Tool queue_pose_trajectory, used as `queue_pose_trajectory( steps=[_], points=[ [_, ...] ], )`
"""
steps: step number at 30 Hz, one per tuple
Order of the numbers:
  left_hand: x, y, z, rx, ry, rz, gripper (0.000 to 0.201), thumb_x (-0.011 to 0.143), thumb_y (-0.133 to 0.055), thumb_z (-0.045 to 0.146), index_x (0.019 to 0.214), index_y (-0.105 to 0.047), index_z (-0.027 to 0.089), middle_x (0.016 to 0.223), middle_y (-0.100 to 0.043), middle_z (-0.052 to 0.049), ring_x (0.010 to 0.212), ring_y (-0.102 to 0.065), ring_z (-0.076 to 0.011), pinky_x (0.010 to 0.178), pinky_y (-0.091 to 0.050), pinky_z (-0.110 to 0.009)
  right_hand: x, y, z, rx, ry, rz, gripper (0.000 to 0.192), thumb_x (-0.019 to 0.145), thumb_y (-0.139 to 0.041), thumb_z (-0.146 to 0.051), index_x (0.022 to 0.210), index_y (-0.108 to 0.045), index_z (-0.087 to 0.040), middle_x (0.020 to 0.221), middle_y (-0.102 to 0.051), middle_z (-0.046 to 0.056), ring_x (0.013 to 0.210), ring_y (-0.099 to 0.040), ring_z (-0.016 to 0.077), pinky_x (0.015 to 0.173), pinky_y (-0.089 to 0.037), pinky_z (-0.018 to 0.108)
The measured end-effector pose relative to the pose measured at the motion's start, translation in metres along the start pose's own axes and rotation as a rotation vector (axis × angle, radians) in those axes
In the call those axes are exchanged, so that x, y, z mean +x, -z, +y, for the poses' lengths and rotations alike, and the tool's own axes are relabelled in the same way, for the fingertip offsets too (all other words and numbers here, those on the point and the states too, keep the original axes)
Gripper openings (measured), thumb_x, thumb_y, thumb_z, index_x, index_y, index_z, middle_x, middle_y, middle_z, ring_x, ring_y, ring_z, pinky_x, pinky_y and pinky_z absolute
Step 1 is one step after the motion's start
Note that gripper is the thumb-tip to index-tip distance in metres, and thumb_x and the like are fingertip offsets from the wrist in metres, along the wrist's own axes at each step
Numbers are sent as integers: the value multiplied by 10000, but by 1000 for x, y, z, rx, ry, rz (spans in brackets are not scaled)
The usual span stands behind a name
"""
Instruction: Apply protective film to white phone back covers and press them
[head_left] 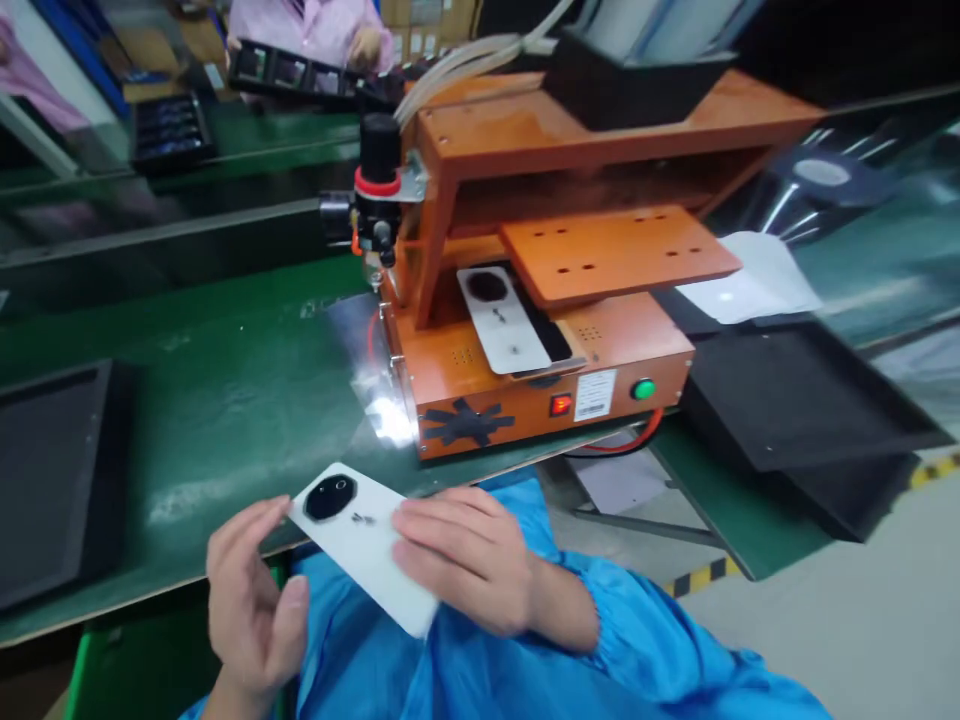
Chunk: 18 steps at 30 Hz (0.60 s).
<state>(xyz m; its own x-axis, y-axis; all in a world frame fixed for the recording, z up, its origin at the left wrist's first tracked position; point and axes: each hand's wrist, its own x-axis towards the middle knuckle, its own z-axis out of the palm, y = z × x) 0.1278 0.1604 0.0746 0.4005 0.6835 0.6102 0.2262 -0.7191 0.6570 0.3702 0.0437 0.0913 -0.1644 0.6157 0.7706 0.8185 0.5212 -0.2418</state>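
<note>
A white phone (pixel 367 540) with a round black camera module is tilted above my lap, at the bench's front edge. My right hand (pixel 472 560) grips its right side, fingers lying over the back. My left hand (pixel 255 590) is at the opposite end, fingertips at or close to the camera-end corner, thumb held apart. Beyond them stands an orange press machine (pixel 555 370). On its base, partly under the raised orange plate (pixel 615 255), lies a white panel (pixel 506 325) with a dark camera circle.
A black tray (pixel 52 480) lies on the green bench (pixel 195 400) to the left. Stacked black trays (pixel 802 390) stand at right, near a white sheet (pixel 750 280). Across the bench, a person in a pink sleeve holds a black compartment tray (pixel 292 75).
</note>
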Motion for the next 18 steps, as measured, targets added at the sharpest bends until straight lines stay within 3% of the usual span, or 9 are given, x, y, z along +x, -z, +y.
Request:
queue_pose_trajectory(
  steps=[1, 3, 5, 7, 10, 13, 16, 18],
  points=[
    [16, -4, 8, -41, 59, 12, 383, 983, -617, 265, 1358, -686, 222, 1203, -703, -95, 1120, -669, -240, 932, -558, -360, -7, 21, -2, -19, -11, -7, 266, 1091, -507, -148, 1078, -772, -134, 1144, -822, 95, 1231, -729, 201, 957, -599, 330],
    [54, -22, 21, -64, 210, -97, 251, 1028, -574, 319, 1184, -751, 234, 1069, -735, -57, 973, -692, -199, 833, -554, -309, -28, 60, -5, -123, -58, -8, 243, 1072, -539, -158, 1114, -777, -176, 1168, -820, 84, 1240, -735, 219, 985, -605, 359],
    [95, -50, 32, -68, 348, -327, 293, 1028, -571, 426, 1120, -767, 229, 1008, -768, -48, 856, -711, -194, 765, -549, -307, -52, 89, -4, -269, -154, 51, 238, 1042, -584, -166, 1176, -774, -218, 1210, -811, 75, 1185, -763, 253, 961, -617, 398],
    [136, -87, 43, -15, 355, -542, 377, 1021, -525, 496, 1079, -782, 226, 977, -786, -54, 804, -711, -214, 736, -531, -331, -73, 106, 3, -429, -230, 154, 277, 1009, -630, -156, 1235, -763, -243, 1234, -804, 75, 1116, -789, 278, 913, -625, 416],
    [184, -144, 60, 310, 283, -743, 572, 1004, -504, 650, 735, -742, 205, 754, -745, -87, 760, -698, -276, 773, -509, -399, -90, 116, 26, -659, -239, 293, 369, 954, -682, -100, 1280, -751, -261, 1223, -808, 67, 1028, -811, 279, 849, -625, 401],
    [212, -190, 71, 426, 325, -792, 678, 957, -531, 762, 592, -653, 204, 626, -685, -101, 713, -696, -288, 802, -512, -420, -91, 117, 52, -776, -245, 370, 453, 910, -685, -26, 1278, -752, -283, 1186, -820, 51, 999, -818, 277, 834, -620, 395],
    [225, -217, 71, 397, 409, -793, 578, 904, -693, 684, 588, -631, 204, 603, -681, -81, 680, -703, -262, 762, -511, -377, -85, 116, 78, -780, -252, 428, 451, 921, -643, -16, 1261, -758, -289, 1163, -825, 51, 1015, -816, 278, 850, -612, 405],
    [225, -222, 70, 315, 450, -787, 499, 905, -750, 543, 571, -599, 204, 586, -679, -58, 620, -692, -223, 706, -498, -335, -78, 114, 97, -752, -264, 454, 421, 950, -607, -42, 1253, -760, -291, 1174, -822, 54, 1023, -814, 272, 861, -607, 414]
  ],
)
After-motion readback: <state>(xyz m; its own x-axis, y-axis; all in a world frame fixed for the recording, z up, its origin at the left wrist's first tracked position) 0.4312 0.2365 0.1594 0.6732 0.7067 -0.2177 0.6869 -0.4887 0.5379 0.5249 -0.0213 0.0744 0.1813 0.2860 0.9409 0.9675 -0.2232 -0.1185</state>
